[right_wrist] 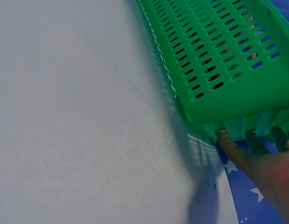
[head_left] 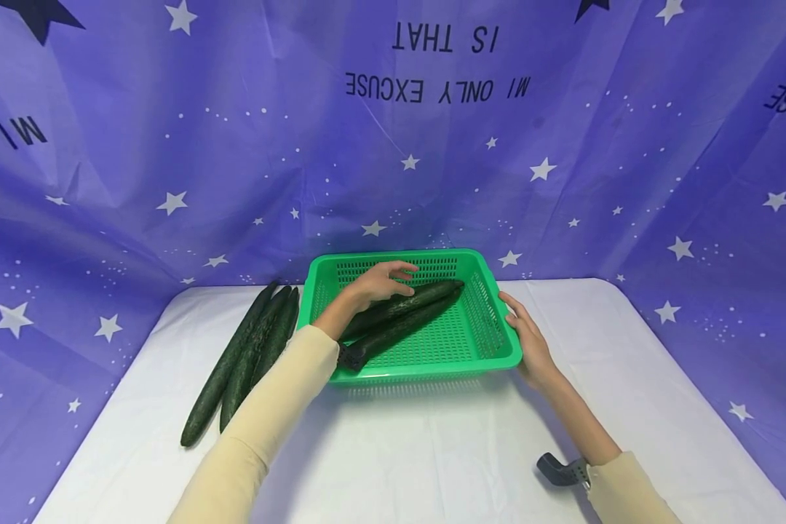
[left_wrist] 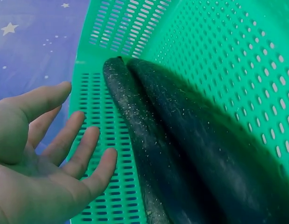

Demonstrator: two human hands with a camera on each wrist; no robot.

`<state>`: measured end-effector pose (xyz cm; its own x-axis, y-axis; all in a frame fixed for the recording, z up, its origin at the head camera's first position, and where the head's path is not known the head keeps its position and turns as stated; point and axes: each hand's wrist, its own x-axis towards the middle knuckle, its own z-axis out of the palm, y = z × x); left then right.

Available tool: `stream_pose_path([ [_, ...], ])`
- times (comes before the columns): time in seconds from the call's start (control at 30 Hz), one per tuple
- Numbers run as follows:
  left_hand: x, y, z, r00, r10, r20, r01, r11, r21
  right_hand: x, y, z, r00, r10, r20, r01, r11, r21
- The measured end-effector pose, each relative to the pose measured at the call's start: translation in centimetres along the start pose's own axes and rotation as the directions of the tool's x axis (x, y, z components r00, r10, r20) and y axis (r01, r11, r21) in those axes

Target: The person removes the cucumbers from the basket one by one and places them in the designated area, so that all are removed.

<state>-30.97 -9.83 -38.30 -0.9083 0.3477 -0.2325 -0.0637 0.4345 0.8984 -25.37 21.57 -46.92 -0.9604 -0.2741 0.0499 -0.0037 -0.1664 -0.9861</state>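
Two dark green cucumbers [head_left: 426, 295] lie side by side, slanting across the inside of a green plastic basket [head_left: 426, 372]. Over the basket's left half is my left hand [head_left: 375, 285], fingers spread and loosely bent, holding nothing. In the left wrist view that hand [left_wrist: 55, 149] is beside the cucumbers [left_wrist: 149, 135], apart from them. My right hand [head_left: 530, 346] is at the basket's right end, fingertips touching the outside near the rim. From the right wrist view, its fairly straight fingers [right_wrist: 234, 148] rest against the end wall; the palm is only partly seen.
Several more cucumbers [head_left: 225, 375] lie on the white-covered table [head_left: 426, 451], left of the basket, partly hidden by my left sleeve [head_left: 255, 429]. A purple star-printed cloth [head_left: 406, 196] hangs behind the table and along both sides. A dark wrist device [head_left: 560, 469] sticks out from my right wrist.
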Motion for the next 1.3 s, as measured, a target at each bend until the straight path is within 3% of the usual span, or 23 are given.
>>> stream_pose_path([
  [0.23,0.7,-0.4,0.4,1.0,-0.012,0.018,0.011,0.997,0.079,0.0,0.1,0.2,1.0,0.01,-0.005,-0.01,1.0,-0.024],
  [0.47,1.3,-2.0,0.3,0.996,-0.051,0.078,0.039,0.988,0.148,-0.1,0.1,0.4,1.0,0.012,-0.006,-0.012,1.0,-0.027],
  [0.73,1.8,-2.9,0.6,0.994,-0.054,0.092,0.033,0.978,0.208,-0.1,0.0,0.4,1.0,0.012,-0.005,-0.012,0.999,-0.031],
  [1.07,2.3,-2.7,0.8,0.994,-0.032,0.104,-0.01,0.926,0.379,-0.1,-0.1,0.3,1.0,0.018,-0.015,-0.019,1.0,-0.022],
  [1.3,2.5,-2.5,0.9,0.995,0.006,0.097,-0.048,0.896,0.442,-0.1,-0.2,0.2,1.0,0.02,-0.024,-0.021,0.999,-0.025],
])
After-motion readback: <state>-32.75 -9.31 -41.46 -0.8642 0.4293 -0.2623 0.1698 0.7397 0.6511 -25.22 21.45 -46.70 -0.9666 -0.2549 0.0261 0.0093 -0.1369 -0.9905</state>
